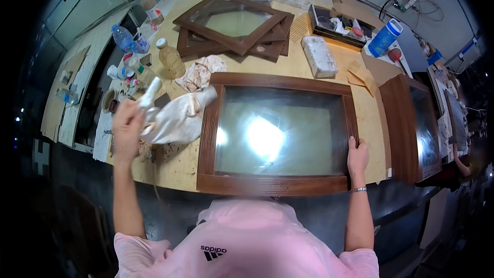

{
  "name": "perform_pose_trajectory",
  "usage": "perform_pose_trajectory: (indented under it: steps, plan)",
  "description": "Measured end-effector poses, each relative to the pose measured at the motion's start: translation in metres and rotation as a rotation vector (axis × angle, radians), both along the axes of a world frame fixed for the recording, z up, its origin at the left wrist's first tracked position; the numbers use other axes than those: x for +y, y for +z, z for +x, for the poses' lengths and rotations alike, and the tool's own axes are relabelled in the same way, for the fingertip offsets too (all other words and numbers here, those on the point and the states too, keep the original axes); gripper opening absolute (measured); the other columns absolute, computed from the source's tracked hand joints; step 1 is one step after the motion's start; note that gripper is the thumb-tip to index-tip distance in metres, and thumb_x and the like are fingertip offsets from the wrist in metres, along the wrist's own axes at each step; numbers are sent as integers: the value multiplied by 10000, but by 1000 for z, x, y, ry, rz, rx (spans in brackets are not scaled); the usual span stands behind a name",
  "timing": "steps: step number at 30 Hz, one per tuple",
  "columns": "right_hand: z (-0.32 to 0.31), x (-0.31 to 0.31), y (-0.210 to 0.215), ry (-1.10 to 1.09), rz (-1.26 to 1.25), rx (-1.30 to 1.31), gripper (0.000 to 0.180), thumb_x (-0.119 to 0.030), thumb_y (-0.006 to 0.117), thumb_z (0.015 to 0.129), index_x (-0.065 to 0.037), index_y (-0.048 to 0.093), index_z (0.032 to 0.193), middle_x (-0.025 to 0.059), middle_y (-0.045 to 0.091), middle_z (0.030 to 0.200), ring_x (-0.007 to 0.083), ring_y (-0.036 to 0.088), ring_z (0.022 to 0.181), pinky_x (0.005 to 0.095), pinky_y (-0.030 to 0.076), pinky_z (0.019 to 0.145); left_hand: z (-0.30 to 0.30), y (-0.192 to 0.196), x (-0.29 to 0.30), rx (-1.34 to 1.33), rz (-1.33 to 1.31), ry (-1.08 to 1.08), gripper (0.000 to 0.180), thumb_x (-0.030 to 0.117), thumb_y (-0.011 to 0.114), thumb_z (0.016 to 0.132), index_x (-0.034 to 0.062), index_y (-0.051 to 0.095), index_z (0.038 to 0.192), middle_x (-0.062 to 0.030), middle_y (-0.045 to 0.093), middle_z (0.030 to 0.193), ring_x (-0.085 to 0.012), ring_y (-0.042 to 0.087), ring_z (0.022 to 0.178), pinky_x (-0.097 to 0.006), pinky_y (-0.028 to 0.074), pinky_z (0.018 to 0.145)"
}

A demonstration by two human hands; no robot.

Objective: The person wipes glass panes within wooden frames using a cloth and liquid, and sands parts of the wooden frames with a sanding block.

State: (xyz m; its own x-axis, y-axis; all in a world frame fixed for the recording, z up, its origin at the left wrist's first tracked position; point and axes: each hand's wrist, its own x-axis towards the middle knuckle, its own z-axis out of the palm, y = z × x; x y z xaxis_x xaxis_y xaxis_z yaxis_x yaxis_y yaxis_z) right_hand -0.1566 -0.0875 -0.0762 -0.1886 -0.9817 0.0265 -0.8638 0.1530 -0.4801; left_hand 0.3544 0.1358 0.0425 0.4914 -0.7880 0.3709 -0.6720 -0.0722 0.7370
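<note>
1. The framed glass panel [288, 149] lies flat on the bench [180, 170], straight in front of the person, its near rail at the bench's edge.
2. The right hand [358, 155] is clasped round the panel's right stile, thumb on top. The left hand [128, 123], off the panel's left side, is curled on a white piece [151, 91] (too blurred to tell what it is).
3. To steady the panel well, I would keep the right thumb on wood, clear of the glass, and press evenly so the near rail cannot tip.
4. The white cloth [177, 121], left of the panel with one end at its far-left corner, looks stained; best turn a clean fold outward before it meets the pane.
5. The panel's frame is dark brown with fine grain lines; its rectangular pane is smooth and throws back a hard white glare.
6. Beyond the panel, similar frames [231, 18] are stacked askew. Past its far-right corner sits a scuffed, whitish block [319, 56]; past its far-left corner, a crumpled, brown-blotched rag [203, 69] and a clear bottle [170, 59] of yellowish liquid.
</note>
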Motion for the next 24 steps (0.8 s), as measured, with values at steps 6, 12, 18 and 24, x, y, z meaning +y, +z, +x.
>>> perform_pose_trajectory:
  steps: [6, 12, 18, 24]
  plan:
    - [-6, -3, -11, 35, -26, -8, 430, -371, 539, 953, 48, 593, 873, 279, 638, 820, 458, 615, 810, 510, 460, 719, -81, -37, 30, -319, 206, -370, 271, 24, 639, 810, 118, 726, 1049, -107, 549, 910, -261, 564, 816, -356, 450, 705]
    - [-1, 0, -3, 48, -71, -10, 414, -334, 556, 948, 65, 576, 838, 276, 627, 789, 455, 601, 771, 501, 452, 697, -68, -121, -52, -402, 209, -352, 266, 133, 658, 842, 282, 767, 1034, -85, 527, 962, -282, 542, 917, -385, 438, 788]
    - [5, -1, -2, 61, -55, -17, 405, -325, 564, 944, 67, 589, 845, 274, 618, 760, 453, 599, 753, 502, 453, 695, -29, -131, -133, -306, 124, -215, 231, 232, 668, 878, 213, 748, 1093, -98, 530, 975, -290, 505, 955, -386, 416, 858]
    - [-4, -1, -4, 19, -46, -4, 391, -323, 569, 938, 57, 596, 849, 272, 620, 759, 454, 601, 752, 506, 452, 694, -73, -125, 3, -324, 221, -429, 247, 247, 658, 870, 326, 757, 1083, -59, 538, 975, -279, 506, 982, -444, 339, 925]
